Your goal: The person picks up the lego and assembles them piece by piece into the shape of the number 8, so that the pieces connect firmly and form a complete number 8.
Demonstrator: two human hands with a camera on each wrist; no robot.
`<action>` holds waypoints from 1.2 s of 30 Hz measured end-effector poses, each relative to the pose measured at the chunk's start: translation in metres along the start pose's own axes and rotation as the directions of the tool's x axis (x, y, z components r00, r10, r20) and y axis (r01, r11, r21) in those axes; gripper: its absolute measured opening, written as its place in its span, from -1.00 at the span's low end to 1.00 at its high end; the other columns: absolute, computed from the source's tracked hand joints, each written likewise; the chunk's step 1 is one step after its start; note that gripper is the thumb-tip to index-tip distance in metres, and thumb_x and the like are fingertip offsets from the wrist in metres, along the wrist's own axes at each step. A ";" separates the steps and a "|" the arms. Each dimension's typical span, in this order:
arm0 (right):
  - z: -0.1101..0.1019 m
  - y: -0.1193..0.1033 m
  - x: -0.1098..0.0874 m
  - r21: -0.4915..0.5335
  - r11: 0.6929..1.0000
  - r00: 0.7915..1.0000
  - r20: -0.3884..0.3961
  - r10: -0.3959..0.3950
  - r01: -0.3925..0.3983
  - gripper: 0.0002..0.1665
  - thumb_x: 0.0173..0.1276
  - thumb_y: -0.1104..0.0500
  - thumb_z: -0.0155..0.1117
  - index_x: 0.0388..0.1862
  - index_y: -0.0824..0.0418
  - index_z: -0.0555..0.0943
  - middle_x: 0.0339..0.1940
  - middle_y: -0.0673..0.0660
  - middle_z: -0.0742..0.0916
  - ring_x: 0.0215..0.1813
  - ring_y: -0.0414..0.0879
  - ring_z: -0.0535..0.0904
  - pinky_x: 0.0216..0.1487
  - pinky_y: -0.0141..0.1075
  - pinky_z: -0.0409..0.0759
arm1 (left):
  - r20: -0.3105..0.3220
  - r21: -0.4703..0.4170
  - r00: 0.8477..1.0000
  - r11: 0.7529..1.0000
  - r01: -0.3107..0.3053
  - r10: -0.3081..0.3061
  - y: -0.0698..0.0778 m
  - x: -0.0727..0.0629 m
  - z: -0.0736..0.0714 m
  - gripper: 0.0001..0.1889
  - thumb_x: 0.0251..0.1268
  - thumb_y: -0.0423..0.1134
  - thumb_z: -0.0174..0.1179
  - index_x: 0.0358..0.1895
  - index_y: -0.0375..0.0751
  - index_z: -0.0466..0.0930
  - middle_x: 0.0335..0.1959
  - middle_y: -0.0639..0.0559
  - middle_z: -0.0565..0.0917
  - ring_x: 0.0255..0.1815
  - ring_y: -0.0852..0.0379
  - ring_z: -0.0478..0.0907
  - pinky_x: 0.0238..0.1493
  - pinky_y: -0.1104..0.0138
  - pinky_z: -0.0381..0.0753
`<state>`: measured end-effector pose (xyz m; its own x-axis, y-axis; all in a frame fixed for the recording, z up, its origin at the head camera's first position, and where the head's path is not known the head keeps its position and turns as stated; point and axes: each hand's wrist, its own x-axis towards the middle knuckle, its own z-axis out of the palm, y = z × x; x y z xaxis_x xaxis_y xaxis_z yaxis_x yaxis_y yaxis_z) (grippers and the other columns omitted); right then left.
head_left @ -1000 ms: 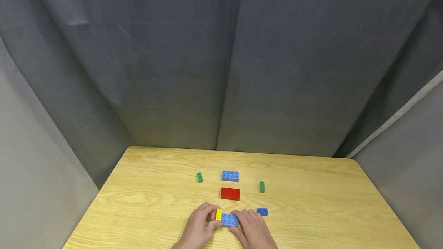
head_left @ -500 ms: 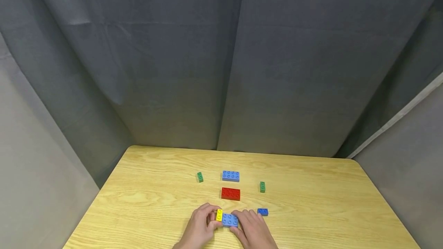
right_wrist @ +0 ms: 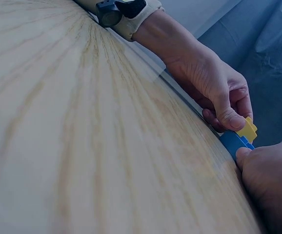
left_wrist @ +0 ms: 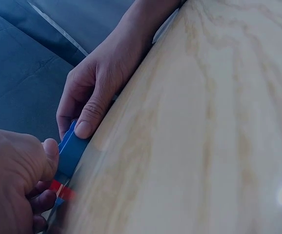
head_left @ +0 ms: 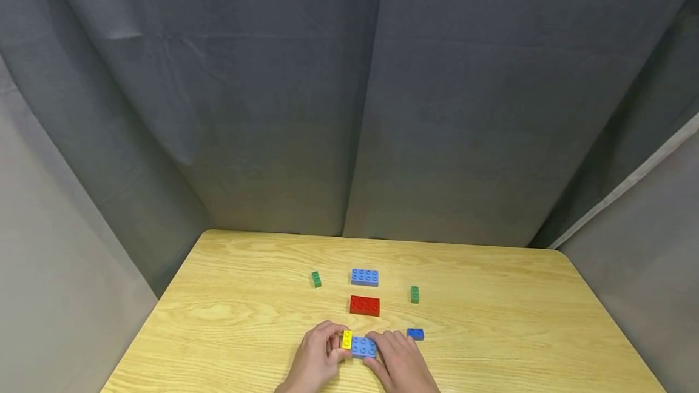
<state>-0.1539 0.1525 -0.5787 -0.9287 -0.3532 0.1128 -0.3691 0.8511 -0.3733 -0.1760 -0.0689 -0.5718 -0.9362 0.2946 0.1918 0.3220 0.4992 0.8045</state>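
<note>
A light blue toy brick (head_left: 363,347) lies on the table between the two hands. A small yellow brick (head_left: 347,339) sits at its left end, and in the right wrist view the yellow brick (right_wrist: 249,130) stands higher than the blue brick (right_wrist: 232,142). The left hand (head_left: 317,353) pinches the yellow brick between thumb and fingers. From the other side, the right hand (head_left: 401,359) grips the right end of the light blue brick, with the thumb at its near side. Whether the two bricks are fully joined I cannot tell.
Beyond the hands lie a red brick (head_left: 364,305) and a second light blue brick (head_left: 364,278). Green bricks sit to the left (head_left: 316,279) and right (head_left: 415,295). A dark blue brick (head_left: 415,334) lies just past the right hand. Grey curtains (head_left: 349,108) surround the wooden table (head_left: 229,320).
</note>
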 end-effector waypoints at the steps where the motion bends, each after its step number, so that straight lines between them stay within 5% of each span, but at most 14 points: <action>1: 0.000 0.000 0.000 0.000 1.000 1.000 0.002 0.001 -0.001 -0.39 0.56 -0.39 0.04 0.26 -0.02 0.60 -0.19 -0.24 0.60 -0.22 -0.28 0.34 -0.17 -0.27 0.31 | 0.002 -0.005 1.000 1.000 0.003 -0.003 0.000 0.000 0.000 -0.68 0.17 -0.26 0.53 0.00 -0.19 0.76 -0.45 0.26 0.46 -0.49 0.41 0.33 -0.47 0.48 0.38; 11: -0.001 0.000 -0.001 0.000 1.000 1.000 -0.009 -0.006 0.006 -0.43 0.56 -0.35 0.10 0.25 -0.01 0.60 -0.19 -0.22 0.60 -0.22 -0.27 0.35 -0.18 -0.28 0.31 | 0.007 -0.008 1.000 1.000 0.015 -0.015 0.004 0.000 0.000 -0.67 0.18 -0.28 0.52 0.01 -0.23 0.75 -0.46 0.24 0.46 -0.51 0.40 0.32 -0.47 0.47 0.37; 21: 0.000 -0.001 -0.002 -0.005 1.000 0.999 -0.028 -0.018 0.018 -0.43 0.58 -0.36 0.06 0.25 -0.01 0.60 -0.18 -0.21 0.62 -0.22 -0.27 0.34 -0.20 -0.30 0.27 | 0.052 -0.127 0.999 0.992 0.002 0.004 -0.013 0.000 0.001 -0.63 0.19 -0.12 0.53 0.04 -0.10 0.71 -0.40 0.21 0.51 -0.43 0.37 0.37 -0.39 0.47 0.41; 31: -0.001 -0.002 -0.003 -0.019 1.000 1.000 -0.018 -0.007 0.007 -0.34 0.57 -0.38 0.03 0.31 0.05 0.58 -0.09 -0.14 0.65 -0.14 -0.23 0.43 -0.13 -0.23 0.39 | 0.063 0.006 0.994 0.996 -0.093 0.093 -0.018 -0.003 0.000 -0.54 0.25 0.07 0.44 0.10 -0.13 0.72 -0.32 0.26 0.48 -0.37 0.37 0.34 -0.34 0.49 0.38; 36: -0.002 -0.001 -0.007 -0.024 0.999 0.991 -0.132 -0.024 0.021 -0.41 0.54 -0.31 0.18 0.24 0.08 0.63 -0.22 -0.18 0.62 -0.21 -0.27 0.43 -0.16 -0.26 0.42 | 0.056 0.003 0.994 0.995 -0.098 0.098 -0.013 -0.004 -0.001 -0.54 0.25 0.01 0.45 0.12 -0.17 0.72 -0.32 0.25 0.48 -0.37 0.37 0.34 -0.36 0.48 0.39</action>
<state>-0.1470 0.1547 -0.5767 -0.9162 -0.3192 0.2424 -0.3893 0.8527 -0.3484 -0.1769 -0.0773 -0.5824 -0.8908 0.3874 0.2374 0.4125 0.4704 0.7801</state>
